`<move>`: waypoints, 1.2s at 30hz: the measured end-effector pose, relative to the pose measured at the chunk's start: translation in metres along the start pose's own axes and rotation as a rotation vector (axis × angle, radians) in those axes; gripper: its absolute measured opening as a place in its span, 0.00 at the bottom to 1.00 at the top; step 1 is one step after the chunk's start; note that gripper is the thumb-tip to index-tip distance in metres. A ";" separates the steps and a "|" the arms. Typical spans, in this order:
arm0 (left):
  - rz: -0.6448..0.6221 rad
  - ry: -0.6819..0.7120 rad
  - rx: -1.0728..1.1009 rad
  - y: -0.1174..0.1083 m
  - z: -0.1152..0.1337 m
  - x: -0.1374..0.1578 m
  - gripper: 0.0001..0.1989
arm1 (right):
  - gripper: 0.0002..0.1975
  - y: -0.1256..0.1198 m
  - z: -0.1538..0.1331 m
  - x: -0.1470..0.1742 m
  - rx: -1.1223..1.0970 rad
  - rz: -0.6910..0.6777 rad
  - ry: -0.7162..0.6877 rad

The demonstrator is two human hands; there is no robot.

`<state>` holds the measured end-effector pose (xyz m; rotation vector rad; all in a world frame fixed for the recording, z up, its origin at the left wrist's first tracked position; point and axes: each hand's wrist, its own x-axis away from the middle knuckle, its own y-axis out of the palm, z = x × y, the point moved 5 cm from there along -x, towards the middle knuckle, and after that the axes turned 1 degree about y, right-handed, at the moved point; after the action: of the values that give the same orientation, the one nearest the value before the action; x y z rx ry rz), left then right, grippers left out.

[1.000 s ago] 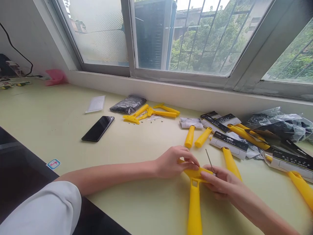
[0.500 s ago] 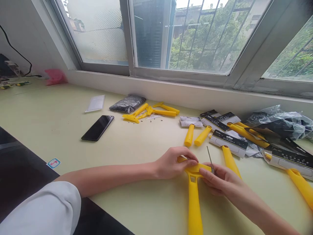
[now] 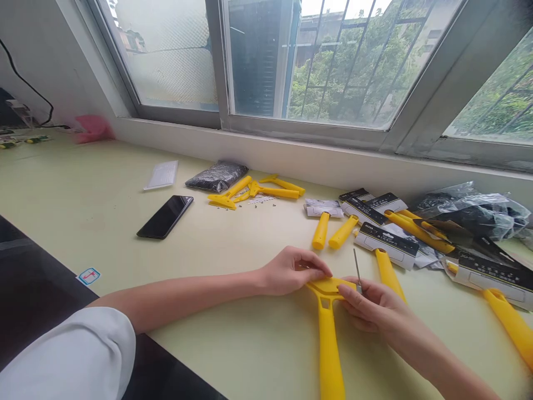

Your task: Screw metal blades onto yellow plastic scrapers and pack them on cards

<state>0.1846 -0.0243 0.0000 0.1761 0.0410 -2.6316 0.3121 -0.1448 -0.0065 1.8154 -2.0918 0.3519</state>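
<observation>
A yellow plastic scraper [image 3: 330, 344] lies between both hands, its handle pointing toward me and its wide head away. My left hand [image 3: 293, 270] pinches the left end of the head, with the fingertips partly hidden. The right end is gripped by my right hand [image 3: 370, 305], thumb on top. From that same hand a thin metal shaft [image 3: 357, 264], like a screwdriver's, sticks up; its handle is hidden in the fingers. Beyond the hands are loose yellow handles [image 3: 321, 230] and a scraper in a black and white card sleeve [image 3: 387, 245].
At the back lie several yellow scraper parts [image 3: 275, 191] with small screws [image 3: 256, 206] in front, and a bag of black items [image 3: 216, 176]. A phone [image 3: 165, 217] rests at left. More carded scrapers [image 3: 495, 278] and a clear plastic bag [image 3: 474, 208] crowd the right.
My left hand has shifted slightly left and up on the scraper head, showing more of it. The right hand keeps its grip; the view has moved a little.
</observation>
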 end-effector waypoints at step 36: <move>-0.168 -0.407 0.329 -0.012 -0.012 0.006 0.25 | 0.23 -0.008 0.005 -0.003 -0.092 0.201 -0.051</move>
<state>0.1750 -0.0165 -0.0126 -0.2656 -0.5367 -2.7719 0.3195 -0.1452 -0.0126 1.5820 -2.2929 0.2572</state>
